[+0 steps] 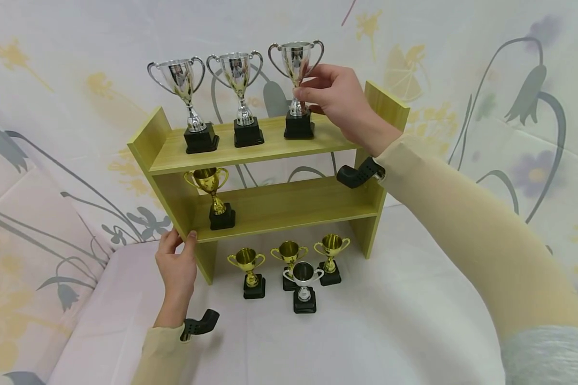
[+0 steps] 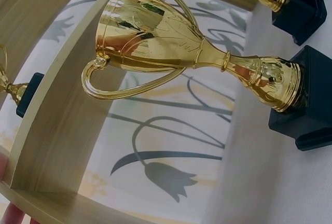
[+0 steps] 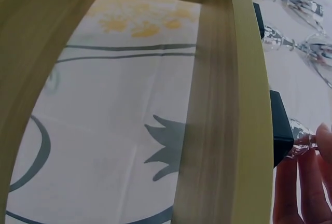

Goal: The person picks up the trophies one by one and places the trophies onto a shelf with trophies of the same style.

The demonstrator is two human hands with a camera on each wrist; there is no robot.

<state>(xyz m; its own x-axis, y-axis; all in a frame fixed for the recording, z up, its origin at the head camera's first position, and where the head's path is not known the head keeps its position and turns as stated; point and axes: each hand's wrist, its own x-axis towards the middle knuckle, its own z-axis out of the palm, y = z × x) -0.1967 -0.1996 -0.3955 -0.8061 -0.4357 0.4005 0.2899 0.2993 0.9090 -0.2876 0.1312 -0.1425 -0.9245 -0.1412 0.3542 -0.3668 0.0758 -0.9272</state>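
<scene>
On the top board of a wooden shelf (image 1: 289, 206), my right hand (image 1: 334, 101) pinches the stem of a silver trophy cup (image 1: 296, 59); its black base rests on or just over the board. Two more silver trophies stand to its left, one in the middle (image 1: 244, 115) and one near the side panel (image 1: 195, 120). My left hand (image 1: 177, 264) grips the shelf's left side panel at the middle board, with the thumb at the front edge. Close to it, a gold trophy (image 1: 217, 198) stands on the middle board. The right wrist view shows the right hand's fingers (image 3: 308, 187) around the stem.
Below the shelf, on a white cloth (image 1: 260, 347), stand three gold trophies, at left (image 1: 252, 278), centre (image 1: 288, 251) and right (image 1: 331, 262). A small silver trophy (image 1: 304, 294) stands in front of them. Behind hangs a flower-patterned cloth (image 1: 462, 80).
</scene>
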